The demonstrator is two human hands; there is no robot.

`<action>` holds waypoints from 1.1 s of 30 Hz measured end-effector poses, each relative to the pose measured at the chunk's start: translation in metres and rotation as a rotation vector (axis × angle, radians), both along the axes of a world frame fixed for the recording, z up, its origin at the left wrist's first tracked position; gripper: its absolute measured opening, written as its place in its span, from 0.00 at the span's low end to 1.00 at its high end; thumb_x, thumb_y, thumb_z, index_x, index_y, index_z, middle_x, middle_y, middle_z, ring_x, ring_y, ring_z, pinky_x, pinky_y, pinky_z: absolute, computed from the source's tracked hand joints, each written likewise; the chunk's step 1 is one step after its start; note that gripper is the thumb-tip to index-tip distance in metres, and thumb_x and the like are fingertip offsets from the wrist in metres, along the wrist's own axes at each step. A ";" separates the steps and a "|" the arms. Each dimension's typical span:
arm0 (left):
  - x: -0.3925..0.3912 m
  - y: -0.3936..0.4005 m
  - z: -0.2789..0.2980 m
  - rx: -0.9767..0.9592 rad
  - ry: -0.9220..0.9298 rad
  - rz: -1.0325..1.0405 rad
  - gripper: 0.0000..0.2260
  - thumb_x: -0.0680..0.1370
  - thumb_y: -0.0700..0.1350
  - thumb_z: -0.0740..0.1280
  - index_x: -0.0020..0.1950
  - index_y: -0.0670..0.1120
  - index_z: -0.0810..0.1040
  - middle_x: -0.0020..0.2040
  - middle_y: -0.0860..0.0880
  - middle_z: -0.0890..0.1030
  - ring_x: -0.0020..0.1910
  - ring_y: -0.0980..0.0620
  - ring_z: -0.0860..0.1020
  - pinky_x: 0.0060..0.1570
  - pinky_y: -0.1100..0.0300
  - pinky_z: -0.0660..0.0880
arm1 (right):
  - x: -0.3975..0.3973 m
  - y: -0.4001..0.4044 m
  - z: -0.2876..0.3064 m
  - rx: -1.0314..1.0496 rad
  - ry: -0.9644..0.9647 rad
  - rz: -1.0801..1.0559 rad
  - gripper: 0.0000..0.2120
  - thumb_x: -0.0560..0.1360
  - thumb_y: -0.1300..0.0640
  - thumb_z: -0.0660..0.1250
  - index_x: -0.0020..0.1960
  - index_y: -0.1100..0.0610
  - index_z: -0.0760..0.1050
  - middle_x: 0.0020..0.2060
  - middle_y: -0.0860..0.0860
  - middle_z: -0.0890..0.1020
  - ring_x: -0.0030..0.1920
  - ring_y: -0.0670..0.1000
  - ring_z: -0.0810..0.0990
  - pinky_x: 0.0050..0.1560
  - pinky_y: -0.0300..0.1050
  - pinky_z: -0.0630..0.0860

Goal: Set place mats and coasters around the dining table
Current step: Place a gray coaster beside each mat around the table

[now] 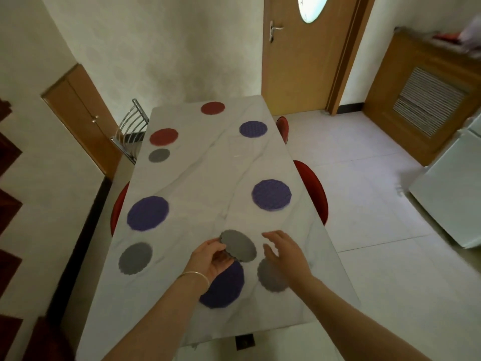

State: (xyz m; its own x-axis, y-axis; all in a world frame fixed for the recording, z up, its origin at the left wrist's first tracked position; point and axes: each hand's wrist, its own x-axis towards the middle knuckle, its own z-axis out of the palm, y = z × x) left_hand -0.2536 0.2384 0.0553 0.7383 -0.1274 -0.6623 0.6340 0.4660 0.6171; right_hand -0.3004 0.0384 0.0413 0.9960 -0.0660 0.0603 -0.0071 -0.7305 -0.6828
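On the white marble dining table [208,178] lie round purple mats at the left [147,213], at the right [271,195], at the far right [253,129] and near me [226,287]. Two red mats lie at the far end [213,108] and far left [163,137]. Grey coasters rest at the far left [159,155], near left [135,257] and near right [270,278]. My left hand [212,257] grips a small stack of grey coasters [238,245] above the near purple mat. My right hand [283,250] hovers open beside the stack, over the near right coaster.
Red chairs stand at the right side [312,188], the far right [283,128] and the left side [118,207]. A metal-backed chair [131,128] is at the far left. A wooden door [299,53] is behind the table, and a white appliance [447,188] sits at the right.
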 end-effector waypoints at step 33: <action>0.116 -0.306 0.037 0.137 -0.193 0.201 0.11 0.74 0.30 0.65 0.56 0.34 0.77 0.43 0.35 0.83 0.39 0.42 0.84 0.35 0.55 0.81 | 0.187 -0.260 0.060 0.255 0.082 0.402 0.08 0.77 0.53 0.64 0.49 0.54 0.80 0.42 0.48 0.84 0.40 0.45 0.81 0.40 0.35 0.76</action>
